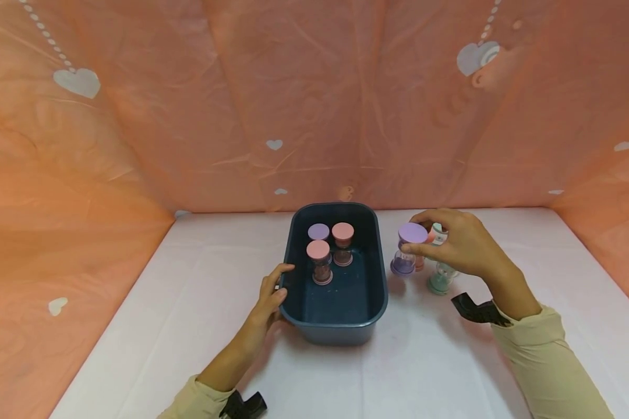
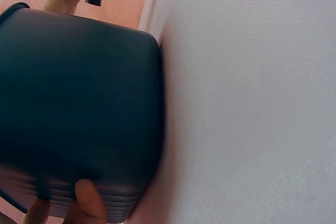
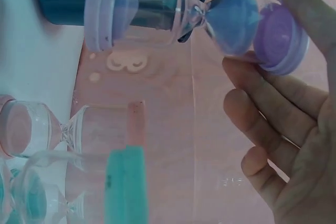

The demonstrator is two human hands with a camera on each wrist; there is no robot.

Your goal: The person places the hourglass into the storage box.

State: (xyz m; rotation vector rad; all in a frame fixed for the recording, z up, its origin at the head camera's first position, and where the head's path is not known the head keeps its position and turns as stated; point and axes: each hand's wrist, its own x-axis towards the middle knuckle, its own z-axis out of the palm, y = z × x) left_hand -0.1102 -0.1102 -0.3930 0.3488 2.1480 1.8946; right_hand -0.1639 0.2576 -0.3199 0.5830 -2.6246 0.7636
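My right hand (image 1: 455,241) pinches a purple-capped hourglass (image 1: 412,234) by its upper cap, just right of a dark blue plastic bin (image 1: 340,302). In the right wrist view, blue-purple sand shows inside the hourglass (image 3: 233,22), with the thumb on one side of the cap and fingers on the other. My left hand (image 1: 266,299) holds the bin's left side at the rim; its fingertips (image 2: 89,200) show against the ribbed wall in the left wrist view. Inside the bin stand a purple-capped hourglass (image 1: 318,231) and two pink ones, a front one (image 1: 318,250) and a rear one (image 1: 343,233).
Under and behind my right hand stand a green hourglass (image 1: 441,280) and a pink one (image 3: 31,127), partly hidden in the head view. A white cloth (image 1: 188,326) covers the table. Orange-pink sheeting (image 1: 314,105) with hearts rises behind and at both sides.
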